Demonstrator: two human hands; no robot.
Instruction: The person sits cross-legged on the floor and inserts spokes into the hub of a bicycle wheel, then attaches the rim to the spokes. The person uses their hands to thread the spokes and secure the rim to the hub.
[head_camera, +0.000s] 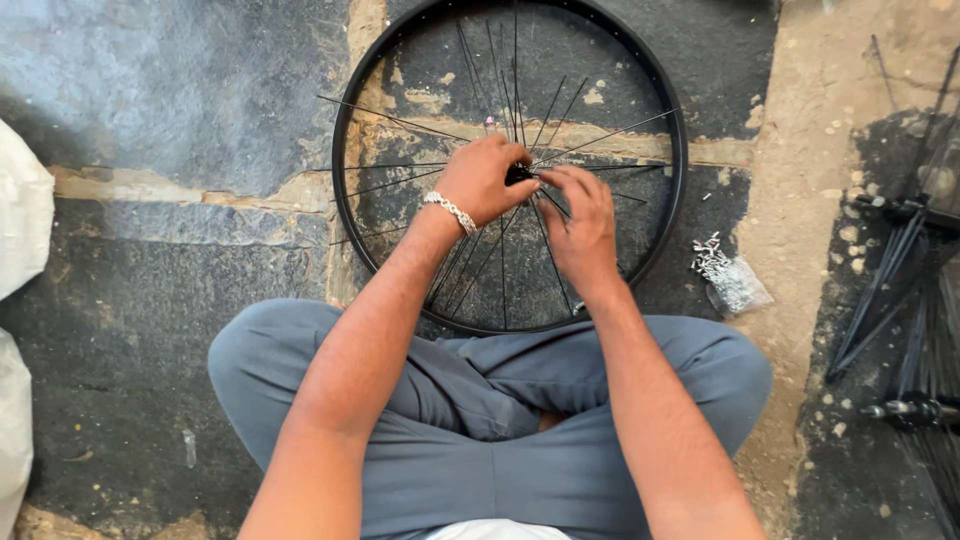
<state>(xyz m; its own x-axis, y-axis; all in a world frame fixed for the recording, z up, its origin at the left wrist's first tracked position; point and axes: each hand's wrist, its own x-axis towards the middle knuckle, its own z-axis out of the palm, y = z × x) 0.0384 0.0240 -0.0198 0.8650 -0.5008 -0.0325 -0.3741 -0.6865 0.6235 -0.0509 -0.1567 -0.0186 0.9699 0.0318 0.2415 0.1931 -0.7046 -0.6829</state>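
My left hand clamps the small black hub steady inside the black metal wheel rim; my right hand pinches a thin spoke there.

Grey trousers, silver bracelet, seemingly chain-linked.

The hub at frame centre is mostly hidden under the left hand and right hand. The rim is cut by the top edge. White sacks leave the left edge; spoke bundles run off the right.
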